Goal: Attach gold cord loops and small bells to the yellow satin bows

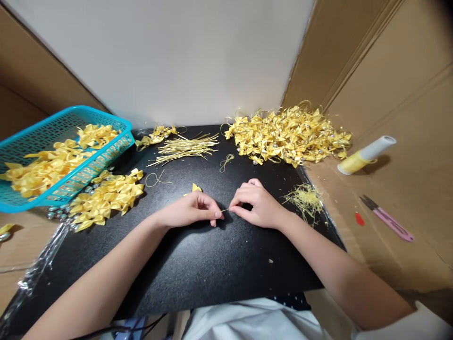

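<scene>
Near the middle of the black board, my left hand [205, 208] and my right hand [255, 203] are both closed in a pinch, a short way apart. A thin yellow cord [225, 210] runs between their fingertips. Just beyond my left hand lies a yellow ribbon bow [194, 188], partly hidden by the hand. Farther off are a small looped gold cord [226, 162] and a bundle of cut gold cords [187, 148]. Another loose cord [157, 180] curls to the left of the bow.
At left stands a turquoise basket [79, 171] holding yellow bows, with loose bows [106, 196] and silver bells [58, 212] beside it. Finished-looking bows with cords [286, 134] are heaped at back right. Cord scraps [305, 199], pink-handled snips [392, 223] and a thread spool [364, 156] lie at right.
</scene>
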Demonstrator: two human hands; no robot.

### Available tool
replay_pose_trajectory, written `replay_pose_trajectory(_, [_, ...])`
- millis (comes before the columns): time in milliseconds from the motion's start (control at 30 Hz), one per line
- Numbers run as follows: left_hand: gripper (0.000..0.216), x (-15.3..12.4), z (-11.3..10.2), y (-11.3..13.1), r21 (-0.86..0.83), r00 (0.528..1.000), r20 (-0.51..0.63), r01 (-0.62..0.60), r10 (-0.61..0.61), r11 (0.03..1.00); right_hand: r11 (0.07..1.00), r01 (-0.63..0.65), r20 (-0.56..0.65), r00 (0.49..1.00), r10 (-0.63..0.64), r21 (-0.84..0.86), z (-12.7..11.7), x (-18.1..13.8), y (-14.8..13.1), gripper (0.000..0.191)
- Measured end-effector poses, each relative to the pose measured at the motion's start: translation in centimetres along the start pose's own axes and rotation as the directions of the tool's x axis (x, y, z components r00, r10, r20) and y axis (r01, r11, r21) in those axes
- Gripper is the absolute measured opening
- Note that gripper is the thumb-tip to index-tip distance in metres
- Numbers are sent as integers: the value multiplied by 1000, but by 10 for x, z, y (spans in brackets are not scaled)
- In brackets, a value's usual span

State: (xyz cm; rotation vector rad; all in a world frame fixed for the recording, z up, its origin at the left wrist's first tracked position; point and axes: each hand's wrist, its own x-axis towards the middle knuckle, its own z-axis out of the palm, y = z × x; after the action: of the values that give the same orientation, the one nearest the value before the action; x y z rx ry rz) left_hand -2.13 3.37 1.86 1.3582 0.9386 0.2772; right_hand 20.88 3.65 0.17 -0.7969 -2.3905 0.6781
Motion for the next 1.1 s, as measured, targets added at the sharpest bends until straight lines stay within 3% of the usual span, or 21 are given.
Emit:
replay_pose_trajectory(200, [30,5,5,-4,-218,981,-194,-14,-29,976,999,18,-31,999,-19,-31,2,-1,1,16])
replay_pose_trajectory(333, [39,11,14,-5,-468,929,-361,-109,-77,877,990,57,-74,995,-67,-133,2,-1,-1,17])
replay_pose_trajectory(433, [41,14,22,-3,-528,891,-441,-164,-105,833,972,116,-101,985,-139,-204,0,-1,-4,17])
replay_pose_trajectory(600, [41,14,31,-2,-476,847,-524,-202,-92,856,942,166,-117,971,-208,-291,-3,-2,-9,20])
replay_pose_trajectory(800, [39,13,30,-4,-479,846,-531,-246,-55,843,924,207,-74,967,-243,-322,-1,-3,-7,18])
replay_pose_trajectory(967, [28,12,34,-4,-189,821,-570,-172,35,967,918,174,-150,959,-239,-355,-2,-3,-7,20])
replay_pose_trajectory(1100, [25,11,40,-4,-5,855,-500,-159,135,987,908,133,-140,969,-204,-398,-3,-2,-7,21])
